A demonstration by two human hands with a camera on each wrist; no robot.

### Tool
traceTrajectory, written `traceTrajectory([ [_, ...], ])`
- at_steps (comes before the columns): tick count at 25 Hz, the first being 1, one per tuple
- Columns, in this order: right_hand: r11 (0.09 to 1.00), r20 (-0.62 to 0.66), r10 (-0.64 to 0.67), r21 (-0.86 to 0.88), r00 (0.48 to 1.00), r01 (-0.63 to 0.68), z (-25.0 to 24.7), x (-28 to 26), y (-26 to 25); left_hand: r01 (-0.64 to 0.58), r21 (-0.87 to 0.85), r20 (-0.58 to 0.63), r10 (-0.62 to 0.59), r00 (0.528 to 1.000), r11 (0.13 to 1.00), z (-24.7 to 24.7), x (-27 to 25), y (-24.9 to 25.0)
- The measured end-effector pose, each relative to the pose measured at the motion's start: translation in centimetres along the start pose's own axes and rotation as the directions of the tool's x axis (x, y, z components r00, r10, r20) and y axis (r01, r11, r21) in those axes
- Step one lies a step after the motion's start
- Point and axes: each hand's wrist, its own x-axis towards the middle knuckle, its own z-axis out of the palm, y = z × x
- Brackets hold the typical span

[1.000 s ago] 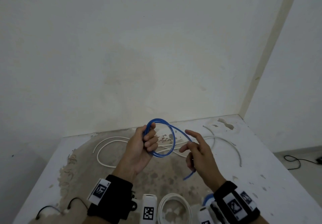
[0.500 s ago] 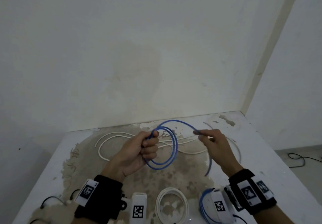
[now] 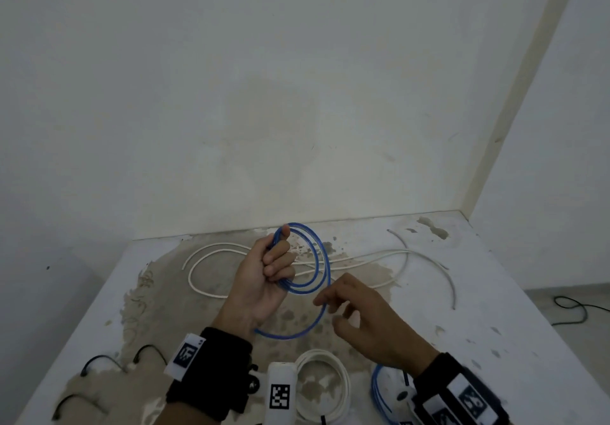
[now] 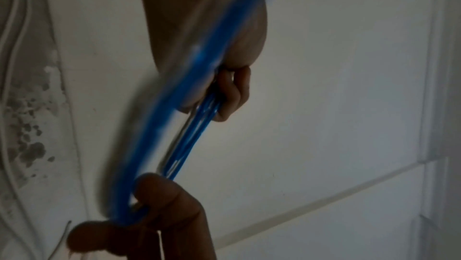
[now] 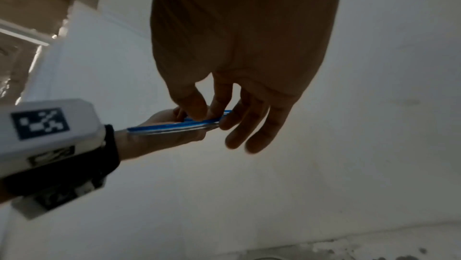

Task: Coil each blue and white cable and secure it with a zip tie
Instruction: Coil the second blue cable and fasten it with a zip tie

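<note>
Blue cable (image 3: 319, 261) coil stands upright, gripped by left hand (image 3: 264, 279); right hand (image 3: 366, 319) pinches its tail

Head view downward — wrist views close, upward.

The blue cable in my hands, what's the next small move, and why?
Probably sweep the right hand up to lay the loose tail into the left hand. The blue cable is gripped there in loops, but its end curls free below the wrist, pinched by the right fingers.
</note>
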Motion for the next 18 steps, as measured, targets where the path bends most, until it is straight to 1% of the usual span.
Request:
traceTrajectory([
  [2, 0.976, -0.061, -0.094, -0.205, 0.994, 0.080, 0.3, -0.2, -0.1, -0.004, 0.039, -0.044, 0.006, 0.999, 0.999, -0.2, -0.2, 0.6],
  [3, 0.958, -0.103, -0.131, -0.271, 0.986, 0.099, 0.5, 0.0, -0.1, -0.013, 0.075, -0.069, 0.018, 0.997, 0.997, -0.3, -0.3, 0.9],
  [4, 0.950, -0.144, -0.148, -0.296, 0.978, 0.100, 0.6, 0.2, -0.3, -0.022, 0.113, -0.092, 0.033, 0.995, 0.993, -0.5, -0.5, 1.0],
  [6, 0.956, -0.216, -0.156, -0.278, 0.964, 0.092, 1.3, 1.0, -1.0, -0.040, 0.158, -0.118, 0.059, 0.991, 0.987, -0.8, -1.2, 1.3],
  [7, 0.955, -0.231, -0.163, -0.282, 0.959, 0.095, 2.0, 1.5, -1.6, -0.046, 0.156, -0.124, 0.066, 0.990, 0.987, -1.0, -1.6, 1.6],
  [9, 0.944, -0.200, -0.173, -0.313, 0.964, 0.105, 3.7, 2.4, -2.9, -0.052, 0.116, -0.104, 0.064, 0.993, 0.992, -1.2, -2.2, 2.0],
  [11, 0.943, -0.178, -0.148, -0.323, 0.973, 0.084, 5.5, 3.5, -3.8, -0.051, 0.117, -0.080, 0.061, 0.995, 0.992, -1.3, -2.7, 2.3],
  [13, 0.948, -0.207, -0.114, -0.315, 0.972, 0.044, 6.9, 4.6, -4.4, -0.065, 0.120, -0.058, 0.073, 0.996, 0.991, -1.7, -3.0, 3.0],
  [14, 0.946, -0.226, -0.121, -0.321, 0.967, 0.044, 7.4, 4.9, -4.5, -0.068, 0.111, -0.050, 0.074, 0.996, 0.992, -2.1, -3.1, 3.2],
  [16, 0.927, -0.248, -0.180, -0.367, 0.952, 0.079, 8.0, 5.2, -5.0, -0.045, 0.080, -0.058, 0.049, 0.997, 0.996, -2.9, -3.2, 4.0],
  [17, 0.919, -0.268, -0.216, -0.380, 0.939, 0.103, 8.2, 5.1, -5.4, -0.022, 0.071, -0.063, 0.026, 0.998, 0.997, -3.3, -3.3, 4.5],
  [18, 0.924, -0.317, -0.238, -0.366, 0.918, 0.113, 8.2, 5.1, -5.5, 0.012, 0.068, -0.055, -0.008, 0.998, 0.998, -3.5, -3.5, 5.0],
])
